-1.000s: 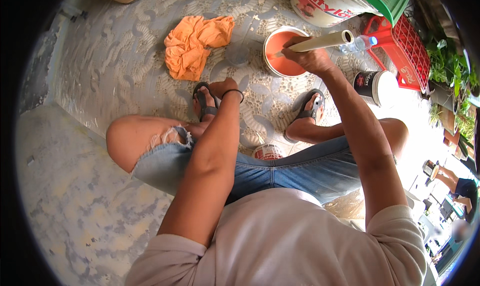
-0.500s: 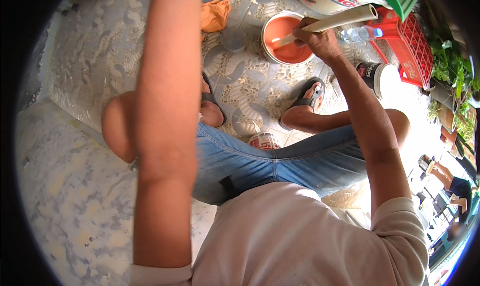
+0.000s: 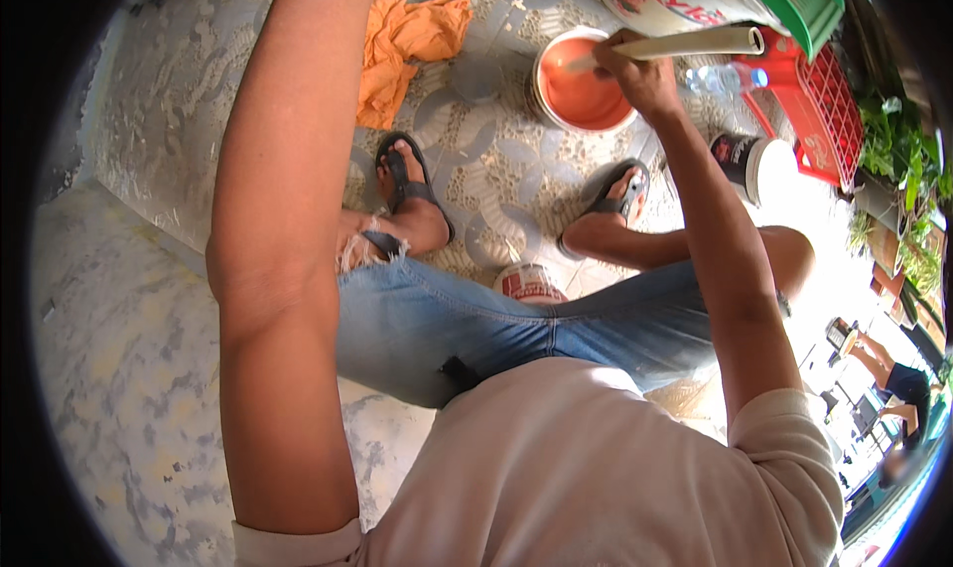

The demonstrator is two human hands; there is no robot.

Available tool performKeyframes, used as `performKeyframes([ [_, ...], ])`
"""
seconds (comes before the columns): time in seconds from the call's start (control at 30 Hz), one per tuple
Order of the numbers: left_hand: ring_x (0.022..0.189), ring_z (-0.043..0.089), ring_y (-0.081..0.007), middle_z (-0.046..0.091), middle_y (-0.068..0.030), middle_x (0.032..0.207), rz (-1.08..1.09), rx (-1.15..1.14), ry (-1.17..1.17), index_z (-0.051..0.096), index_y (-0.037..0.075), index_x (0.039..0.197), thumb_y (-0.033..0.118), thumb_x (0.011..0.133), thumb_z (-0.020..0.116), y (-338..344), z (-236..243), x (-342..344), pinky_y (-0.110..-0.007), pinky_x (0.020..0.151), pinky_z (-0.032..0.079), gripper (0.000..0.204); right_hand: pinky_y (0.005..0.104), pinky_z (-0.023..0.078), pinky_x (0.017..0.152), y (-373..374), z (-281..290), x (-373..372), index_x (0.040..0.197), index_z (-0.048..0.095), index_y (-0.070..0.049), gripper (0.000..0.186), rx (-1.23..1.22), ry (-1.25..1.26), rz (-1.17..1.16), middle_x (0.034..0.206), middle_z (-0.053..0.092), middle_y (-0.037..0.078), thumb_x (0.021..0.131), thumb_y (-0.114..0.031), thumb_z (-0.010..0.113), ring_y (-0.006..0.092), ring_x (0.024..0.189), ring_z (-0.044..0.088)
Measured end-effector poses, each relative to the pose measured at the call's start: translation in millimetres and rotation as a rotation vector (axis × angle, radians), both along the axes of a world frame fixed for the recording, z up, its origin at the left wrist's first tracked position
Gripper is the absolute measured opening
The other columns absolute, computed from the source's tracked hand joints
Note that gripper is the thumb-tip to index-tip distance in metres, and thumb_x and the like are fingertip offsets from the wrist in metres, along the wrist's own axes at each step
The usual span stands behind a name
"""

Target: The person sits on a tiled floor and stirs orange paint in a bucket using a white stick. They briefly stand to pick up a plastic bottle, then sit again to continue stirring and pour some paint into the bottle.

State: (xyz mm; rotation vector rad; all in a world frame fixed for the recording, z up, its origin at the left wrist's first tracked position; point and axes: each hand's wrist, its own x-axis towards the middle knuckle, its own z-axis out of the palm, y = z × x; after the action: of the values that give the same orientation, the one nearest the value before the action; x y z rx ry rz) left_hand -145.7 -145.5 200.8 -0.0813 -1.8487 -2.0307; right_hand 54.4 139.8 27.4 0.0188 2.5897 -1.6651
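Orange paint fills the bucket (image 3: 584, 78) on the patterned floor between your sandalled feet; your right hand (image 3: 640, 69) is closed round a pale stick (image 3: 685, 44), slanted in for stirring. Left hand is out of frame overhead, grip unknown; a second ago it rested by your left foot (image 3: 409, 195), beside the orange rag (image 3: 405, 46).

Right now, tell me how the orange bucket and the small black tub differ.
The orange bucket is open and filled with orange paint; the black tub lies tipped on its side, its white end showing. The right hand holds a pale stick dipped into the bucket; nothing touches the tub. The bucket sits ahead of the feet, while the tub lies further right, beside the red crate. Both are round containers on the patterned floor.
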Motion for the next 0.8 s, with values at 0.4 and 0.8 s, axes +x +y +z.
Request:
performKeyframes([
  [0.4,0.065,0.068,-0.0101,0.072,-0.0056,0.079,-0.368,-0.491,0.142,0.073,-0.003,0.102,0.004,0.094,0.075,-16.7,80.3,141.3,-0.025,0.058,0.055,0.011,0.0312,0.060,0.065,4.6,-10.8,18.0,0.093,0.073,0.003,0.018,-0.141,-0.016,-0.121,0.080,0.073,0.012,0.090,-0.015,0.075,0.0199,0.069,0.073],
  [0.8,0.126,0.064,-0.0421,0.062,-0.0219,0.143,-0.258,-1.168,-0.525,0.055,0.004,0.142,0.007,0.082,0.081,-72.5,-249.8,110.4,-0.049,0.106,0.053,0.066,0.0320,0.057,0.064,-12.3,-8.4,23.0,0.091,0.074,0.002,0.019,-0.142,-0.025,-0.180,0.074,0.073,0.011,0.086,-0.017,0.075,0.0166,0.065,0.072],
])
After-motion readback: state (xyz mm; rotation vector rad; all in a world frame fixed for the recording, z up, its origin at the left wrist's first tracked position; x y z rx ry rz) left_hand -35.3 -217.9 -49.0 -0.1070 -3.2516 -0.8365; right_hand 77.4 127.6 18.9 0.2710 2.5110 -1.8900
